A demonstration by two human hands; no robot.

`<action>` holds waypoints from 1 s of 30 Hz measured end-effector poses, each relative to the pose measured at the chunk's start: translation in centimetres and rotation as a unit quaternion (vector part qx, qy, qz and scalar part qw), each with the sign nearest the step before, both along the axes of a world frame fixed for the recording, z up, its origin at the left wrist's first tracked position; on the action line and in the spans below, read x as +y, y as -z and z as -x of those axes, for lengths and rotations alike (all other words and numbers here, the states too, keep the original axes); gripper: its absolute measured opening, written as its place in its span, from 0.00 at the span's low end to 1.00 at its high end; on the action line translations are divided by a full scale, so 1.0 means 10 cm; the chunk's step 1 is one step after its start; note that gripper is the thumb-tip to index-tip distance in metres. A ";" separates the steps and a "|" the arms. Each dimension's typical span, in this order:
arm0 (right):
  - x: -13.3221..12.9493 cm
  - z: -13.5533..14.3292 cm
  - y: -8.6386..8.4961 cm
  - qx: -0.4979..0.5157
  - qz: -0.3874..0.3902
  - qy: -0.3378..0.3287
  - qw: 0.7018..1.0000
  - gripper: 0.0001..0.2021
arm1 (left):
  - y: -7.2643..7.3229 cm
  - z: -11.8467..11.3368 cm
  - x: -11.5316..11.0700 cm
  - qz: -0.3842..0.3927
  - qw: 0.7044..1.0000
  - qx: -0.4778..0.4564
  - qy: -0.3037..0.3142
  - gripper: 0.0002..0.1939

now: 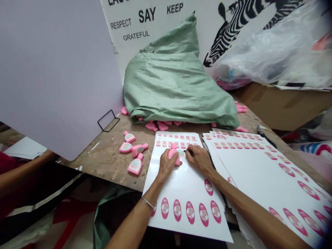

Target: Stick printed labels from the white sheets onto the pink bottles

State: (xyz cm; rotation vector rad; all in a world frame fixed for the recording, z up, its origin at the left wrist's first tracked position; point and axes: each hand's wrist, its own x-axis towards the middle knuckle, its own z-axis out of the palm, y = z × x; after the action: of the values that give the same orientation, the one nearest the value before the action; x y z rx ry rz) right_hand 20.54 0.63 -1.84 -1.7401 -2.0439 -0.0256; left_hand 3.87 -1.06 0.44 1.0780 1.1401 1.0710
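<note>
Our left hand (166,164) grips a pink bottle (173,152), neck toward twelve; a pale sticker (181,152) lies at its three o'clock. Our right hand (201,159) sits beyond, pinching something dark (too small to name).

The brown table (106,162) runs across the middle. Pink bottles (135,164) lie left of center. White sticker sheets (176,186) lie at lower center and right. A big green bag (173,83) sits behind, at upper center.
</note>
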 end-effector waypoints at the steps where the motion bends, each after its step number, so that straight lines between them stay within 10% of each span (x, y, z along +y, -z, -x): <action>1: 0.01 0.00 0.00 0.004 0.000 0.000 1.000 0.07 | 0.00 0.00 0.00 -0.001 1.000 0.001 0.003 0.16; 30: 0.00 -0.02 0.09 0.117 -0.073 -0.047 0.989 0.12 | 0.20 0.00 0.07 -0.023 0.999 -0.034 -0.012 0.25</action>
State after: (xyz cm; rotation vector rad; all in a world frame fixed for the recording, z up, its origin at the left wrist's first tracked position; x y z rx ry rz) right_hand 20.78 0.63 -2.78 -1.4821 -1.9000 0.0551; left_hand 3.86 -0.35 -1.57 1.0582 1.0815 1.1495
